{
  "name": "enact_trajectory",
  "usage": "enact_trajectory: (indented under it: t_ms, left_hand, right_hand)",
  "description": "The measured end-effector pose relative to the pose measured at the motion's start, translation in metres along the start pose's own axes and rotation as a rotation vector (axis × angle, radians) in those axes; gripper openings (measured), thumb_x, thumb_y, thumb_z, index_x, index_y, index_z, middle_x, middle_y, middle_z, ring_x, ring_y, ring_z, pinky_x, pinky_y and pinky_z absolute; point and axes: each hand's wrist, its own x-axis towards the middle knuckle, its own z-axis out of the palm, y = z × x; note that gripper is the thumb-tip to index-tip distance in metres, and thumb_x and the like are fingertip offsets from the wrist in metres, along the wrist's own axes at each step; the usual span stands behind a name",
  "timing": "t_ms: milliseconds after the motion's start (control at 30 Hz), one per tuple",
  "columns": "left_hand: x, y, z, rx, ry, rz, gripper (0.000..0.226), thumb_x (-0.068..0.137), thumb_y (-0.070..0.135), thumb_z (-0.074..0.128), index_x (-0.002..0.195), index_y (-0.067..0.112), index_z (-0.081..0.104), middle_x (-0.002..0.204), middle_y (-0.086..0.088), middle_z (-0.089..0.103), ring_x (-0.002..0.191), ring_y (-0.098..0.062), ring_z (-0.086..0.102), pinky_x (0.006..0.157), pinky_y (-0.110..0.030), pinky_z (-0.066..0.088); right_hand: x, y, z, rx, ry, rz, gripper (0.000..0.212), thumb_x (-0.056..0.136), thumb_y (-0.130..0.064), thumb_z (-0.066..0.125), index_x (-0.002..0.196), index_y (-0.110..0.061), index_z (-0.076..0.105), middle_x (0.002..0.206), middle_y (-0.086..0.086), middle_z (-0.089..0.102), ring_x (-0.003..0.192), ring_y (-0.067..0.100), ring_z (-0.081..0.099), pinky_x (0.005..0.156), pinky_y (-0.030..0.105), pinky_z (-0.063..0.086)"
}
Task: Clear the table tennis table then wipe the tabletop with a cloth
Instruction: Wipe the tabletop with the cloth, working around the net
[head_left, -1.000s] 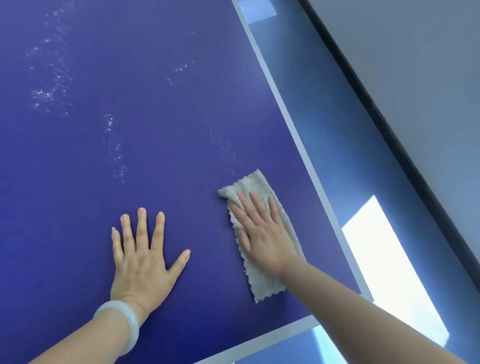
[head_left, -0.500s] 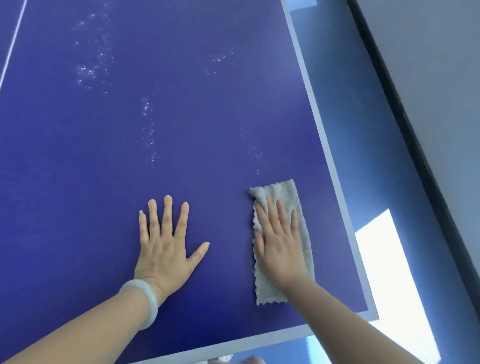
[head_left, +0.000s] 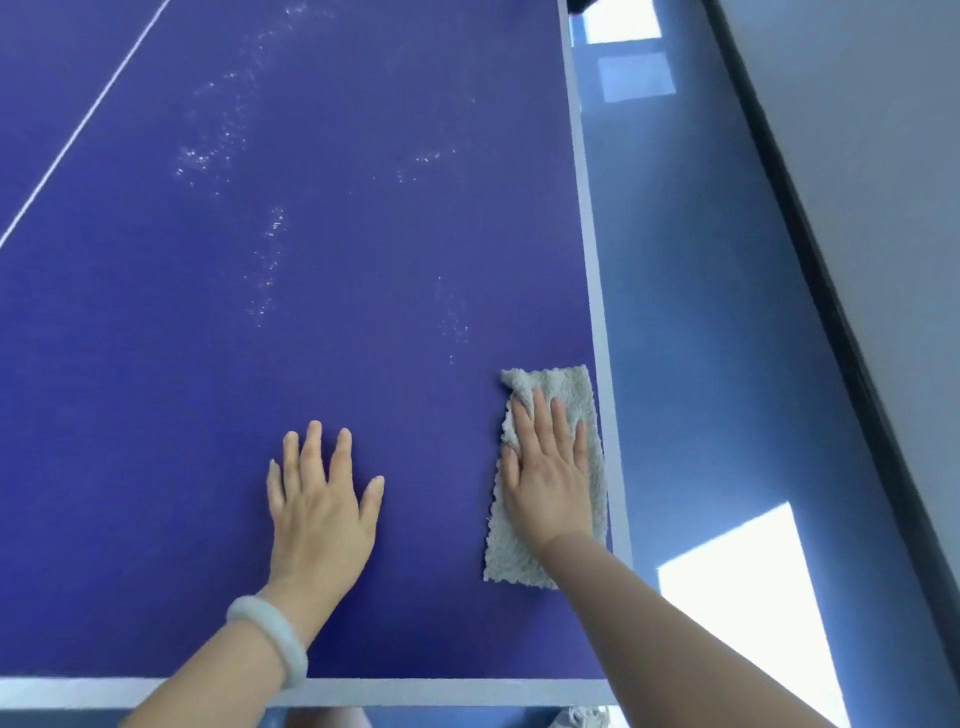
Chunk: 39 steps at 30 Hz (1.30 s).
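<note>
Head view down onto the near right corner of a blue tabletop (head_left: 337, 364). On the right side, the right grip (head_left: 545, 478) laid palm down on a pale grey fleecy cloth (head_left: 569, 387): open, with fingers (head_left: 540, 415) straight and close together, pressing the cloth flat rather than clutching it, thumb along the cloth's left edge. Cloth folded to a long strip, lying lengthwise from near to far on the tabletop, its right edge against the pale border stripe (head_left: 587, 218) running along the tabletop's right edge. Far end slightly bunched at its left corner; near end showing beside the right forearm. Further left, the left grip (head_left: 322, 509) likewise open, palm flat on bare tabletop, fingers spread and pointing far, thumb out to the right. Set apart from the cloth and slightly nearer than the right grip. Pale ring-shaped bracelet (head_left: 270, 639) round the left wrist. Second pale near-edge stripe (head_left: 441, 691) along the near side, crossed by both forearms. Thin white line (head_left: 83, 124) running diagonally across the far left of the surface. Scattered whitish specks (head_left: 218, 150) in several patches on the far side of both grips, the closest patch near the cloth's far end. Right of the tabletop, glossy blue floor (head_left: 701, 312) with bright rectangular patches of light (head_left: 743, 597), then a dark skirting strip (head_left: 810, 249) and a grey wall (head_left: 857, 156).
</note>
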Motion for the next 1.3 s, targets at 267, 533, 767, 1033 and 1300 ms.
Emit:
enact_trajectory:
  t_ms: [267, 533, 767, 1033, 1300]
  left_hand:
    - [-0.02, 0.073, 0.045, 0.021, 0.148, -0.354, 0.069, 0.101, 0.049, 0.022, 0.157, 0.014, 0.005, 0.165, -0.008, -0.002, 0.151, -0.026, -0.008, 0.122, -0.049, -0.003]
    - [-0.019, 0.078, 0.051, 0.084, 0.182, -0.393, 0.069, 0.098, 0.053, 0.017, 0.157, 0.017, 0.012, 0.165, -0.006, 0.005, 0.152, -0.023, -0.003, 0.123, -0.047, 0.001]
    - [-0.018, 0.077, 0.049, 0.091, 0.189, -0.395, 0.07, 0.098, 0.053, 0.02, 0.157, 0.016, 0.013, 0.165, -0.006, 0.006, 0.152, -0.024, -0.002, 0.123, -0.047, 0.002]
    - [-0.02, 0.077, 0.049, 0.113, 0.193, -0.397, 0.071, 0.097, 0.054, 0.013, 0.156, 0.014, 0.017, 0.164, -0.007, 0.009, 0.152, -0.024, 0.001, 0.123, -0.049, 0.008]
    - [-0.018, 0.078, 0.05, 0.117, 0.157, -0.411, 0.069, 0.098, 0.052, 0.022, 0.156, 0.015, 0.02, 0.164, -0.005, 0.011, 0.152, -0.023, 0.002, 0.122, -0.048, 0.011]
  right_hand:
    - [-0.011, 0.063, -0.016, 0.151, -0.174, -0.427, 0.054, 0.108, -0.043, 0.018, 0.159, -0.034, 0.003, 0.162, -0.018, -0.017, 0.145, 0.003, -0.029, 0.114, 0.026, -0.028]
    - [-0.012, 0.083, -0.018, 0.08, -0.2, -0.589, 0.059, 0.106, -0.038, 0.028, 0.16, -0.029, 0.005, 0.165, -0.012, -0.012, 0.149, 0.01, -0.024, 0.12, 0.034, -0.021]
    - [-0.019, 0.085, -0.017, -0.146, -0.135, -0.758, 0.057, 0.103, -0.034, 0.026, 0.158, -0.021, 0.022, 0.166, 0.0, 0.012, 0.154, 0.024, 0.007, 0.119, 0.049, 0.011]
    - [0.059, 0.068, -0.027, -0.271, -0.259, -1.21, 0.056, 0.105, -0.036, 0.021, 0.16, -0.025, 0.013, 0.167, -0.003, 0.004, 0.154, 0.02, -0.001, 0.122, 0.047, 0.004]
    - [0.167, 0.041, -0.046, -0.367, -0.216, -1.157, 0.056, 0.105, -0.04, 0.006, 0.159, -0.027, -0.002, 0.167, -0.007, -0.006, 0.153, 0.016, -0.014, 0.124, 0.044, -0.002]
